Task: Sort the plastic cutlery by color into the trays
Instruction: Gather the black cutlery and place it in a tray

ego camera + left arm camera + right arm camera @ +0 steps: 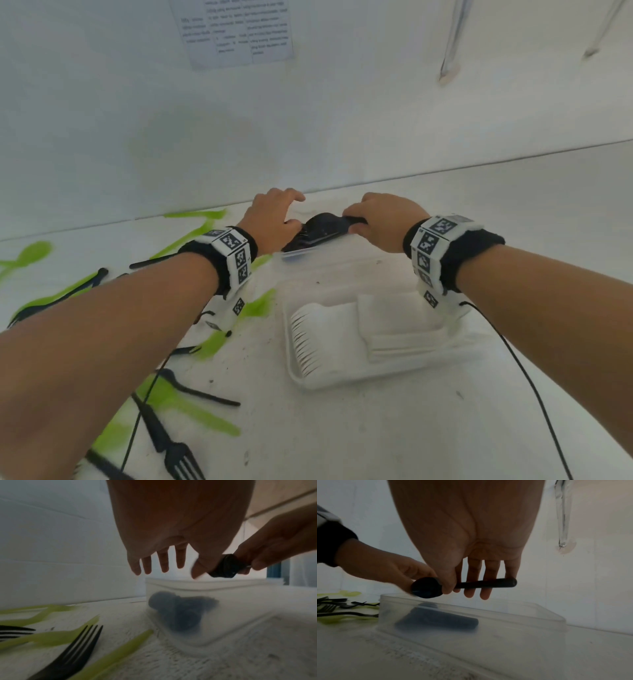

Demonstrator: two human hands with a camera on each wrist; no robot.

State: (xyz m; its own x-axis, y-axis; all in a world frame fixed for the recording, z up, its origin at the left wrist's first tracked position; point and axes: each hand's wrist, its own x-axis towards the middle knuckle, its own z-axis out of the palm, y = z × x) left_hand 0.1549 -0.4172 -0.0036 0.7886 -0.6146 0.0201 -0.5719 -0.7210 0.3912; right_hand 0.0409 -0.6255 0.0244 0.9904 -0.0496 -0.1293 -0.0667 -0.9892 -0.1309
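— Two hands over the clear tray [505, 616], yes?
— Yes. The right hand [383, 219] pinches a stack of black spoons [464, 584] by the handles, thumb on the near side, fingers behind, just above the tray's rim.
— And the left hand [270, 216]?
— Fingers straight and spread, holding nothing; its thumb is at the spoon bowls.
— What's in the clear tray?
— More black cutlery [436, 619], blurred through the wall.
— The rest?
— White forks [308, 339] lie stacked in the white tray [342, 380], nearer the person. Green cutlery [191, 411] and black forks [181, 459] are scattered on the table [411, 428] to the left.
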